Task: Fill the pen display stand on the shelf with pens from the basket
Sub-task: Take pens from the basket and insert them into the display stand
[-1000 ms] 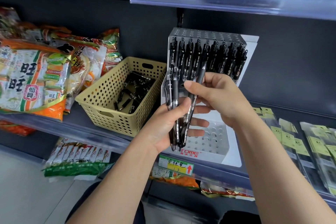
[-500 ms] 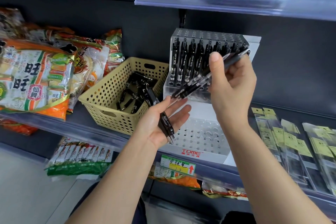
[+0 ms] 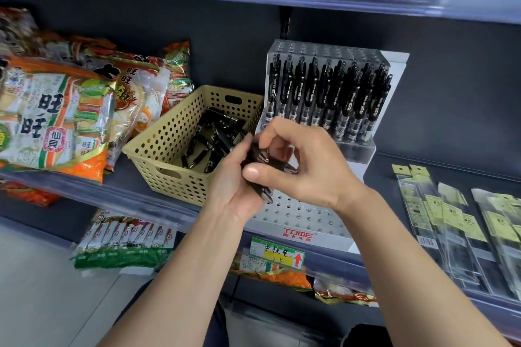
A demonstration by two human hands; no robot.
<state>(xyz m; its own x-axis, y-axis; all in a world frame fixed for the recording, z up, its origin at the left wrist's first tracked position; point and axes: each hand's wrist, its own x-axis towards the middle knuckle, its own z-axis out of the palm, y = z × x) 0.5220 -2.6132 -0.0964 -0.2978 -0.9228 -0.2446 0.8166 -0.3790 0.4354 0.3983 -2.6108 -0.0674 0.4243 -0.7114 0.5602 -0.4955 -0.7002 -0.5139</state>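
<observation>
Dark shelf [image 3: 380,177] across frame, snack bags [image 3: 56,118] piled toward its left end. White pen display stand [image 3: 307,214] mid-shelf, backed to rear wall: upper tier packed with upright pens [image 3: 327,93], lower tier at front edge showing rows of bare holes. Tan basket [image 3: 169,138] just left of stand, loose pens [image 3: 214,144] lying flat inside.

In front of lower tier, left hand [image 3: 234,191], grip closed round a bundle of pens [image 3: 258,156], tips low toward front edge. Just beside it, right hand [image 3: 307,166], reaching over bundle from the right, thumb and fingers clamped on its upper end, likely singling one out. Can't tell how many pinched.

Key relation: bare holes right under and behind both hands, near. Bundle's long axis slanted, so needs turning upright, tip down, before dropping in. Right hand nearer the holes. Roughly half filled, judging by tiers.
</observation>
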